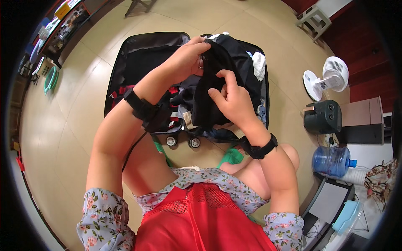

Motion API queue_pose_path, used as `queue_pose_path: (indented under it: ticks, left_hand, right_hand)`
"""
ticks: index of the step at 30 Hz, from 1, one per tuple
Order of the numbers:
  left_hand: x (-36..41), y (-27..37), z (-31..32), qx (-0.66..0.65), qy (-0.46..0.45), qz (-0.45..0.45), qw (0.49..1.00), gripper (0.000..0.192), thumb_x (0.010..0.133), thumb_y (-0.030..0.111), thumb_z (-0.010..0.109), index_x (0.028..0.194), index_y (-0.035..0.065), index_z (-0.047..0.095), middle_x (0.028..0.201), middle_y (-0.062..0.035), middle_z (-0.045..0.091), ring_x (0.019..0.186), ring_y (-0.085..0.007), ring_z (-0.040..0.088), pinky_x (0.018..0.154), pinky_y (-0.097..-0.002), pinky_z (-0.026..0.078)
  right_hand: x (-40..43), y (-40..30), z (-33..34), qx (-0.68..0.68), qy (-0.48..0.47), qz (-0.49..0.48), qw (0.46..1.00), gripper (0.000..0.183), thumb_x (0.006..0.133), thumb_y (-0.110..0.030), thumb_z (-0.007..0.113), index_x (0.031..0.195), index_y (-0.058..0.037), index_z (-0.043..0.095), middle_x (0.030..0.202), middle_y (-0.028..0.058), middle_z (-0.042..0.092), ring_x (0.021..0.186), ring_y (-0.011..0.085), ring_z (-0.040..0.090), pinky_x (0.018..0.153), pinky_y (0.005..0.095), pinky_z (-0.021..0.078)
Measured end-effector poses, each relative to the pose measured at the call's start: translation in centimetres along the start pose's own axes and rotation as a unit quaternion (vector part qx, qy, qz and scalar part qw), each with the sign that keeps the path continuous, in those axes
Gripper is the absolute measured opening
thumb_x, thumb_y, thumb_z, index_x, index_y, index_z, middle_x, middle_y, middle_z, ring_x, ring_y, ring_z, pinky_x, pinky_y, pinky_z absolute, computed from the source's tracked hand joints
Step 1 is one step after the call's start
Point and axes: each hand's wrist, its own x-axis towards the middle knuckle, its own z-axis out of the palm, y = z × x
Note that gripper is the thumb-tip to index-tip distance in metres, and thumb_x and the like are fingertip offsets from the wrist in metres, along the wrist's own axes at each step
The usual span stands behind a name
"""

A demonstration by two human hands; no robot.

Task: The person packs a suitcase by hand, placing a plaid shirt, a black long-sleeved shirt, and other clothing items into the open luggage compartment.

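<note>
An opened suitcase (266, 91) lies on the tiled floor before me, its two halves side by side and its small wheels toward me. Above the right half, my left hand (191, 56) pinches the upper edge of a black garment (213, 81), which hangs down from it. My right hand (232, 97) is at the garment's right side, thumb and index finger apart; whether it grips any cloth cannot be told. Dark folded clothes (232, 50) and a white rolled cloth (259, 66) fill the right half. Red and black checked cloth (125, 91) lies in the left half.
On the right stand a white fan (334, 75), a dark green air fryer (322, 117) and a blue water bottle (331, 161) lying on its side. A grey plastic stool (314, 22) is at the upper right. A green basin (51, 79) stands at the left.
</note>
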Motion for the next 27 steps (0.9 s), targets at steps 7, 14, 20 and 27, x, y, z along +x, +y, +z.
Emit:
queue_pose_path:
  ticks: [7,14,20,27]
  left_hand:
    - [0.5,0.0,0.4,-0.064,0.021,0.001,0.998,0.029,0.088,0.029,0.045,0.106,0.0058,0.042,0.082,-0.0039,0.045,0.065,-0.0125,0.044,0.058,-0.0305,0.039]
    - [1.5,0.5,-1.8,-0.045,0.060,0.064,0.995,0.026,0.091,0.028,0.041,0.107,0.0070,0.043,0.085,-0.0035,0.052,0.073,-0.0150,0.054,0.064,-0.0316,0.047]
    - [0.7,3.6,-5.4,-0.013,0.146,0.175,0.974,0.034,0.089,0.022,0.047,0.114,0.0007,0.039,0.103,-0.0105,0.053,0.092,-0.0225,0.057,0.079,-0.0349,0.049]
    - [0.0,3.2,-11.3,0.138,0.138,0.134,0.971,0.028,0.082,0.005,0.051,0.109,0.0021,0.045,0.096,-0.0064,0.056,0.086,-0.0158,0.059,0.071,-0.0262,0.049]
  right_hand:
    - [-1.2,1.4,3.6,-0.215,-0.098,-0.022,0.971,0.038,0.077,-0.036,0.056,0.103,-0.0093,0.049,0.069,0.0184,0.061,0.064,0.0373,0.060,0.056,0.0453,0.0476]
    - [-2.1,4.6,4.8,-0.243,-0.202,-0.001,0.949,0.038,0.072,-0.043,0.060,0.085,-0.0072,0.060,0.074,0.0176,0.062,0.069,0.0362,0.061,0.061,0.0441,0.0483]
    - [-0.7,3.3,-0.1,-0.210,-0.082,0.040,0.974,0.032,0.074,-0.038,0.057,0.073,-0.0071,0.061,0.073,0.0179,0.061,0.071,0.0375,0.059,0.062,0.0442,0.0479]
    - [1.8,4.5,-6.2,-0.125,0.157,0.022,0.979,0.016,0.072,-0.019,0.062,0.081,-0.0055,0.061,0.067,0.0131,0.060,0.062,0.0267,0.060,0.057,0.0332,0.0458]
